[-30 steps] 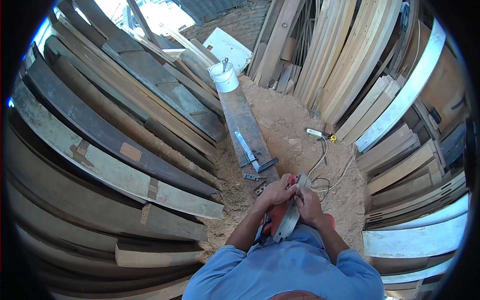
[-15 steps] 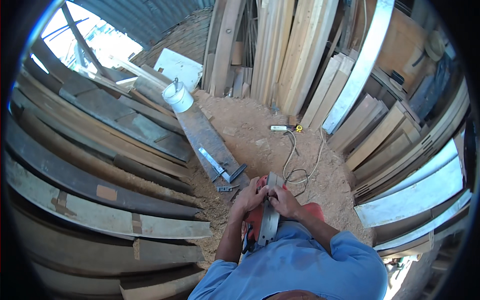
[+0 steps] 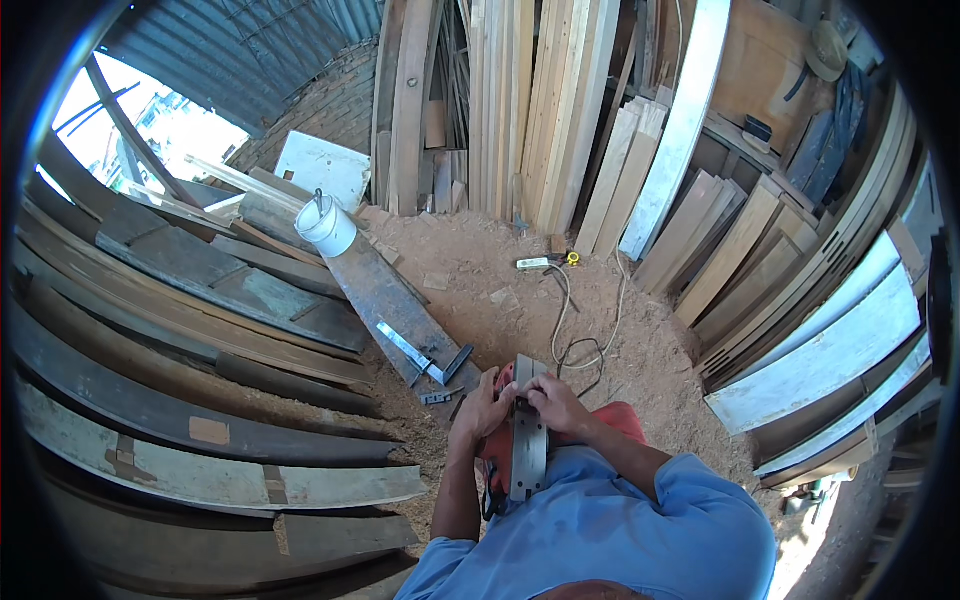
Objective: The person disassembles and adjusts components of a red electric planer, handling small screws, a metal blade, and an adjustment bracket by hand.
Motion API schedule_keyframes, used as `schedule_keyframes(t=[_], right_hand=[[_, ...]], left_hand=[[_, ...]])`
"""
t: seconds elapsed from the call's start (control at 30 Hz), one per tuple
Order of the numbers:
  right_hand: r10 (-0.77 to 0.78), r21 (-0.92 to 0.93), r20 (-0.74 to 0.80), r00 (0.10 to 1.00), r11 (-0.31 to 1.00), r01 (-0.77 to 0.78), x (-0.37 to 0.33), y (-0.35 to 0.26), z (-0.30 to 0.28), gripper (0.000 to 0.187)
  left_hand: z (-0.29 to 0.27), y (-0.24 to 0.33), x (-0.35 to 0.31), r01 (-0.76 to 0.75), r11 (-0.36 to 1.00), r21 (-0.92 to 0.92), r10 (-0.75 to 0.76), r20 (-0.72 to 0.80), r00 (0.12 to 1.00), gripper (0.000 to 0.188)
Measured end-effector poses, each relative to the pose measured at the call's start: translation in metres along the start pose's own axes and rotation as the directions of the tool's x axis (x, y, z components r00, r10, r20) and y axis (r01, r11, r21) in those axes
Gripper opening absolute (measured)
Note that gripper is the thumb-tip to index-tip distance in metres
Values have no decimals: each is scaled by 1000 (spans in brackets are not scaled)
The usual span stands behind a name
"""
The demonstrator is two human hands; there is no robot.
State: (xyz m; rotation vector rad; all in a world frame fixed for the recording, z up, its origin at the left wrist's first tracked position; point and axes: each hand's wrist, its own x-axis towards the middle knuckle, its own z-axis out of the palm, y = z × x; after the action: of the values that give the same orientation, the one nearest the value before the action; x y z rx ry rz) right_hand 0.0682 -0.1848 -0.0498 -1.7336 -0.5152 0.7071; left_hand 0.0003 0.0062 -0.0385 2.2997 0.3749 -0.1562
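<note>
An electric hand planer (image 3: 529, 455), with a red body and a long grey metal sole, rests against my lap with the sole turned up. My left hand (image 3: 480, 408) is wrapped round the red body on its left side. Across the sole, near its middle, the bent fingers of my right hand (image 3: 556, 405) press at the blade slot. Whatever small part may be between those fingers is hidden. Under my right forearm shows a red object (image 3: 614, 420) whose kind I cannot tell.
A dark plank (image 3: 380, 295) ahead bears a white bucket (image 3: 326, 232) and a metal bar tool (image 3: 405, 345). A power strip (image 3: 533, 264), a yellow tape measure (image 3: 573, 258) and a cord (image 3: 618, 320) lie on the sawdust floor. Boards (image 3: 210, 430) line the left; upright timber (image 3: 545, 110) stands behind.
The view has swung slightly, so the surroundings sit further left. Both hands stay on the planer, which appears a little lower and more upright; my right fingers have shifted slightly at the slot.
</note>
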Motion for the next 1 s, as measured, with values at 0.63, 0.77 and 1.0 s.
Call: schedule_keyframes(t=[0.63,0.77,1.0], right_hand=[[189,509,172,967,823,-251,-12,-8,-10,31],[139,312,117,983,935,-170,-5,13,-15,28],[-327,-549,-89,941,804,228,-18,-21,13,21]], left_hand=[[-9,10,-3,77,995,-61,-73,67,995,77],[0,8,2,30,1000,-3,-29,23,999,75],[2,-9,4,-10,999,-32,11,12,1000,77]])
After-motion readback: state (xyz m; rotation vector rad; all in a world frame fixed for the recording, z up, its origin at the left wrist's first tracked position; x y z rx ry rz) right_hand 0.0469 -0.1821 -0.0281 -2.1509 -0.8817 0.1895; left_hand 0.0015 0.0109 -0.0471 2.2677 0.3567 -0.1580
